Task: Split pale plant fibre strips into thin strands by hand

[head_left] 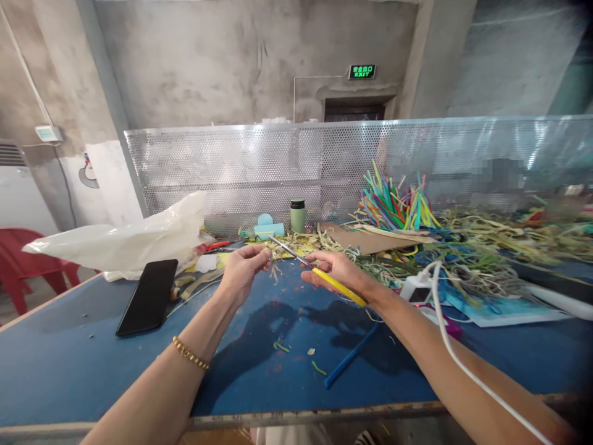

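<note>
My left hand (245, 266) is above the blue table, its thumb and forefinger pinched together. A pale, dry strand (275, 273) shows just beyond those fingertips, but I cannot tell whether it is held or lies behind. In my right hand (337, 270) is a yellow-handled tool (331, 283) with long, thin metal jaws. Its tip points left and away, close to the left fingertips. Several pale straw-like scraps (301, 242) lie behind the hands. A blue stick (351, 356) lies on the table below the right hand.
A black phone (147, 298) and a white plastic bag (125, 244) are at left. Behind stand a green bottle (297, 216) and a bundle of coloured stems (393, 201). A white cable (445, 334) crosses over my right forearm from a charger (416, 288). Tangled strands (509, 241) fill the right.
</note>
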The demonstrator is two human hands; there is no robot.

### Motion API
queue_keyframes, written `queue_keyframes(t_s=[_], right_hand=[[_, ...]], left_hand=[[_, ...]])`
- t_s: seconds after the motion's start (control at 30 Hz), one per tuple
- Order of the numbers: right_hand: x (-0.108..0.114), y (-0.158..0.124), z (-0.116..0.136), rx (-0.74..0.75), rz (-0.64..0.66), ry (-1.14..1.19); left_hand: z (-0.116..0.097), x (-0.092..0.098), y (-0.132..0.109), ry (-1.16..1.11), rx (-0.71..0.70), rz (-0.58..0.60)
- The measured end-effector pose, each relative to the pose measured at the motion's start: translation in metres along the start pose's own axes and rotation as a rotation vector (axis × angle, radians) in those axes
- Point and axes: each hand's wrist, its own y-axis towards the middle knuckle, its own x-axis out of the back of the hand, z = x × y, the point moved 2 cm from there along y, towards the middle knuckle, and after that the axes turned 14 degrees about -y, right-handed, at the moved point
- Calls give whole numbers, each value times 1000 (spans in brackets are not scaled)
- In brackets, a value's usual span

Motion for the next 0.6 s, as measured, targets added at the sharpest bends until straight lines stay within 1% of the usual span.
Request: queue_keyframes(t_s=[0.2, 0.5, 0.6], right_hand=[[-1, -1, 2, -8, 4, 21], [1, -2, 4, -28, -8, -53], [3, -1, 2, -67, -21, -84]], left_hand=[[0, 0, 1, 15, -4, 8], [-1, 0, 1, 12, -11, 2], [-2, 2, 1, 16, -17, -13]])
